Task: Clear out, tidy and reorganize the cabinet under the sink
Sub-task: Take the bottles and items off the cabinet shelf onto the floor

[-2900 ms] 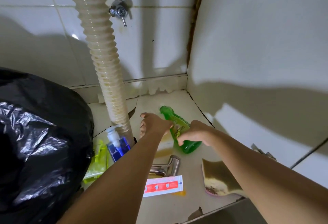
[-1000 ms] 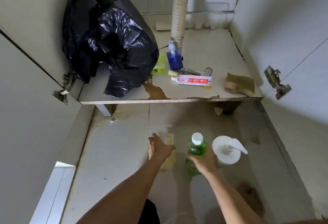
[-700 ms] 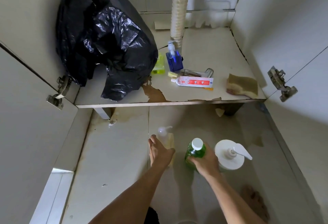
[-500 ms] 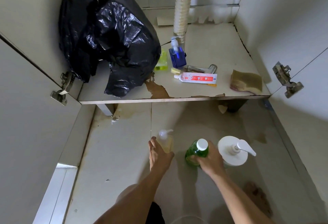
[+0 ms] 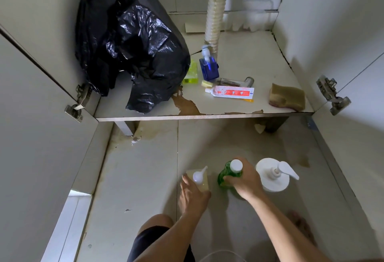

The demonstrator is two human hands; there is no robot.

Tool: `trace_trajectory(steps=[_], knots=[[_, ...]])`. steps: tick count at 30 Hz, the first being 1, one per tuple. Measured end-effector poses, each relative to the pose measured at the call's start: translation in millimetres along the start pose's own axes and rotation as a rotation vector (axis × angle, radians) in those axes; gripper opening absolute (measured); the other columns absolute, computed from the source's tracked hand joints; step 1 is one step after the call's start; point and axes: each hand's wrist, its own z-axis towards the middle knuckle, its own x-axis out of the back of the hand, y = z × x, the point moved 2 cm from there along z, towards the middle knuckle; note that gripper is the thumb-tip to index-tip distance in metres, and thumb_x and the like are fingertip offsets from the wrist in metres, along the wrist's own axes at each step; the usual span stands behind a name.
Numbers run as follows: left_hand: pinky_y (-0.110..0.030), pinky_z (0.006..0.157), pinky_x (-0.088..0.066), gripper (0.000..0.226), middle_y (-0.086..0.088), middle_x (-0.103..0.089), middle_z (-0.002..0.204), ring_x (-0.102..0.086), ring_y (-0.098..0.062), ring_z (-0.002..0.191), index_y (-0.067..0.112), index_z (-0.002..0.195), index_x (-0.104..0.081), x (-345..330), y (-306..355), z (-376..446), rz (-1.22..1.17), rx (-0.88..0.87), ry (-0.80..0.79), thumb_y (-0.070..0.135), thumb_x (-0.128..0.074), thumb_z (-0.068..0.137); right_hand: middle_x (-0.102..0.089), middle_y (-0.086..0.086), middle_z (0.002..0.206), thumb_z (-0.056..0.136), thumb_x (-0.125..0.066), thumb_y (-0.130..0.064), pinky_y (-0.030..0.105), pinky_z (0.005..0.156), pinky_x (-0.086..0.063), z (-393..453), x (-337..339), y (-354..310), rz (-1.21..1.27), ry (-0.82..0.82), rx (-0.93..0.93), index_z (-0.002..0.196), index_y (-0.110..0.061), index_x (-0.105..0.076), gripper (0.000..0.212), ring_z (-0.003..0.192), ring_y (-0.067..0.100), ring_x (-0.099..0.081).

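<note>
From the head camera, the person is crouching over the tiled floor (image 5: 141,178) in front of the open cabinet. The right hand (image 5: 244,180) is gripping the green bottle (image 5: 225,175) just below its white cap, fingers curled round the neck, with the bottle standing on the floor. The left hand (image 5: 192,194) is resting against the near side of a pale yellow pump bottle (image 5: 198,179), fingers fairly straight along its side; whether they are wrapping round it I cannot tell. The two bottles are standing just beside each other between the hands. Just to the right of the right hand a white pump dispenser (image 5: 272,177) is standing on the floor, nearly touching the knuckles.

Well beyond both hands, the cabinet shelf (image 5: 249,58) is holding what is left. Far ahead and left of the left hand a black rubbish bag (image 5: 128,50) is slumping in the corner. Straight ahead of the hands a blue pump bottle (image 5: 208,67) is standing by the ribbed drain hose (image 5: 216,6), with a yellow-green container (image 5: 191,73) at its left. Nearer the shelf edge a toothpaste tube (image 5: 230,92) is lying flat in front of a metal tap piece (image 5: 239,81). Ahead and right of the right hand a brown sponge (image 5: 287,96) is lying near the door hinge (image 5: 332,95).
</note>
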Motion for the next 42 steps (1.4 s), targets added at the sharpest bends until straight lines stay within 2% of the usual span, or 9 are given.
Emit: trace_trajectory(steps=[7, 12, 16, 21, 24, 29, 35, 39, 42], knots=[[-0.033, 0.076, -0.049, 0.082, -0.009, -0.058, 0.118, -0.059, -0.032, 0.104, 0.012, 0.132, -0.027, -3, -2, 4, -0.119, -0.045, -0.065, 0.030, -0.073, 0.068, -0.058, 0.001, 0.088, 0.074, -0.070, -0.008, 0.024, 0.062, -0.030, -4, 9, -3, -0.097, 0.056, 0.057, 0.089, -0.015, -0.054, 0.024, 0.083, 0.021, -0.053], [-0.035, 0.087, -0.047, 0.098, -0.007, -0.051, 0.132, -0.054, -0.031, 0.117, 0.014, 0.143, -0.013, 0, 8, 17, -0.078, -0.078, -0.204, 0.034, -0.075, 0.070, -0.059, 0.009, 0.106, 0.083, -0.066, -0.014, 0.034, 0.083, -0.040, -7, 14, -7, -0.272, 0.098, 0.069, 0.114, -0.005, -0.053, 0.035, 0.105, 0.029, -0.055], [-0.032, 0.075, -0.049, 0.100, -0.007, -0.055, 0.124, -0.058, -0.029, 0.110, 0.010, 0.142, -0.013, 6, 15, 25, -0.015, -0.043, -0.307, 0.031, -0.077, 0.068, -0.058, 0.006, 0.113, 0.086, -0.064, -0.024, 0.034, 0.083, -0.046, -8, 19, -14, -0.381, 0.054, 0.064, 0.117, -0.011, -0.047, 0.038, 0.107, 0.026, -0.056], [-0.030, 0.092, -0.045, 0.084, -0.016, -0.045, 0.139, -0.047, -0.029, 0.126, 0.000, 0.142, -0.025, 43, 25, 38, 0.351, -0.099, -0.450, 0.021, -0.074, 0.076, -0.053, 0.004, 0.128, 0.081, -0.069, -0.037, 0.033, 0.087, -0.046, -3, 36, -33, -0.399, 0.038, 0.068, 0.127, -0.017, -0.044, 0.057, 0.114, 0.022, -0.054], [-0.026, 0.094, -0.042, 0.050, -0.015, -0.051, 0.137, -0.050, -0.028, 0.124, 0.005, 0.134, -0.046, 88, 56, 50, 0.401, -0.239, -0.260, 0.020, -0.058, 0.087, -0.054, 0.004, 0.131, 0.077, -0.073, -0.041, 0.032, 0.093, -0.046, 4, 51, -54, -0.321, 0.096, 0.108, 0.127, -0.015, -0.047, 0.062, 0.120, 0.021, -0.052], [-0.023, 0.093, -0.040, 0.035, -0.009, -0.061, 0.127, -0.056, -0.026, 0.115, 0.008, 0.125, -0.059, 151, 142, 64, -0.039, -0.440, 0.084, 0.013, -0.051, 0.091, -0.058, 0.006, 0.126, 0.082, -0.070, -0.036, 0.033, 0.097, -0.046, 25, 73, -102, -0.167, 0.121, 0.220, 0.123, -0.012, -0.051, 0.051, 0.117, 0.020, -0.055], [-0.028, 0.104, -0.035, 0.047, -0.013, -0.043, 0.146, -0.043, -0.027, 0.132, 0.010, 0.142, -0.041, 169, 221, 106, 0.047, -0.512, 0.032, 0.007, -0.039, 0.095, -0.061, 0.004, 0.124, 0.087, -0.064, -0.033, 0.028, 0.088, -0.048, 90, 66, -163, -0.370, 0.026, 0.354, 0.122, -0.014, -0.052, 0.042, 0.111, 0.020, -0.058], [-0.033, 0.104, -0.036, 0.041, -0.016, -0.045, 0.140, -0.043, -0.030, 0.130, 0.003, 0.134, -0.045, 167, 255, 139, 0.156, -0.516, 0.051, 0.002, -0.041, 0.093, -0.067, 0.006, 0.109, 0.083, -0.067, -0.033, 0.015, 0.053, -0.034, 150, 64, -204, -0.362, 0.047, 0.315, 0.109, -0.012, -0.056, 0.036, 0.084, 0.019, -0.056], [-0.039, 0.105, -0.038, 0.041, -0.016, -0.043, 0.140, -0.042, -0.033, 0.130, 0.003, 0.131, -0.045, 167, 264, 164, 0.240, -0.454, 0.074, 0.005, -0.041, 0.090, -0.062, 0.012, 0.109, 0.085, -0.062, -0.029, 0.024, 0.061, -0.038, 182, 63, -230, -0.489, 0.133, 0.301, 0.108, -0.006, -0.050, 0.035, 0.088, 0.025, -0.054]])
